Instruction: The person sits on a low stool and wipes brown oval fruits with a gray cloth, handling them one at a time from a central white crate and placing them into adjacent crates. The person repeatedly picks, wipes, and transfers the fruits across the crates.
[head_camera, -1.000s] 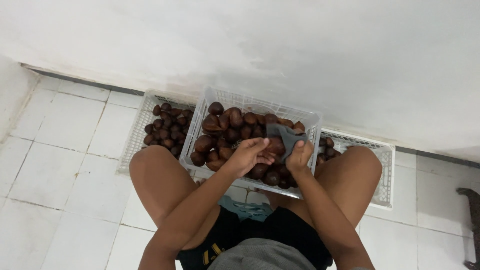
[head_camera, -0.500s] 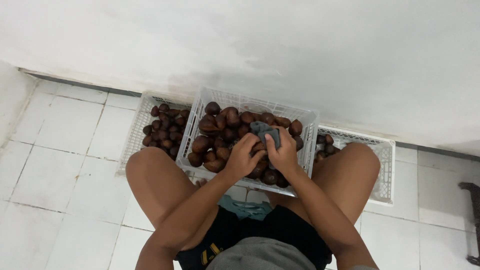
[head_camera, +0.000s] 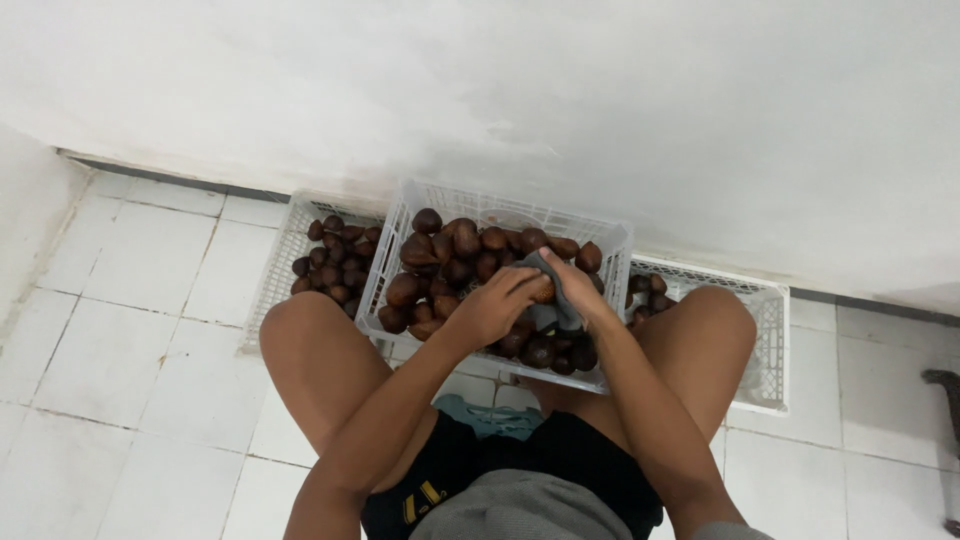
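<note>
A white plastic crate (head_camera: 420, 200) full of brown scaly fruits (head_camera: 450, 255) rests between my knees, on top of a lower white tray (head_camera: 770, 330). My left hand (head_camera: 490, 305) is curled around one brown fruit (head_camera: 543, 291) above the crate. My right hand (head_camera: 578, 290) presses a grey cloth (head_camera: 555, 300) against that same fruit. Both hands meet over the right half of the crate.
More brown fruits (head_camera: 335, 260) lie in the lower tray to the left of the crate, and a few (head_camera: 650, 290) to its right. A white wall (head_camera: 500, 90) rises behind. White floor tiles (head_camera: 120, 330) spread to the left. A dark object (head_camera: 945, 385) stands at the right edge.
My hands have drawn together over the crate: the right hand with the cloth has closed onto the fruit that the left hand holds. The view has shifted slightly.
</note>
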